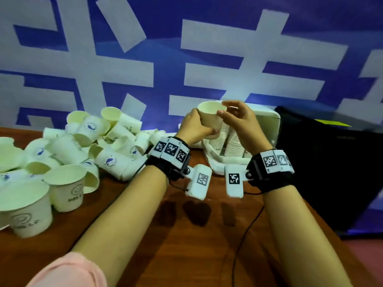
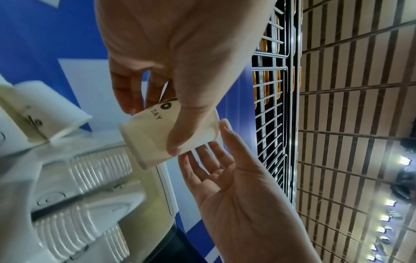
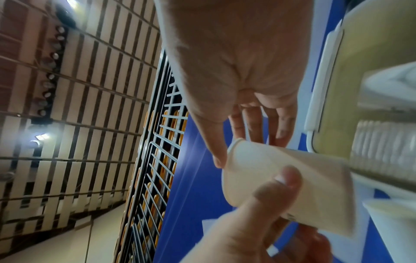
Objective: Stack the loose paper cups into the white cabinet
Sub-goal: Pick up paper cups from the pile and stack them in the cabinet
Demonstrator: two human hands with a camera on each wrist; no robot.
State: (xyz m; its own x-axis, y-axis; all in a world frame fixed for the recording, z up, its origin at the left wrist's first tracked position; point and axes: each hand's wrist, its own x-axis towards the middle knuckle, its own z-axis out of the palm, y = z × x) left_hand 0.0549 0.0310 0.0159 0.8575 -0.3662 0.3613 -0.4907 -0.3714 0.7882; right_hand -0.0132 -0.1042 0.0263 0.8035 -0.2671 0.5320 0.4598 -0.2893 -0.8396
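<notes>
The left hand (image 1: 193, 126) is wrapped around one paper cup (image 1: 211, 119), thumb across its wall, holding it upright above the white cabinet (image 1: 267, 121). The right hand (image 1: 238, 121) touches the cup's rim with thumb and fingertips — its other fingers are spread loosely. Below, two ribbed stacks of cups (image 1: 233, 143) stand in the cabinet. On the wooden table (image 1: 186, 235) to the left lies a heap of loose cups (image 1: 87, 146) — too many to count. A black bag (image 1: 331, 162) sits right.
</notes>
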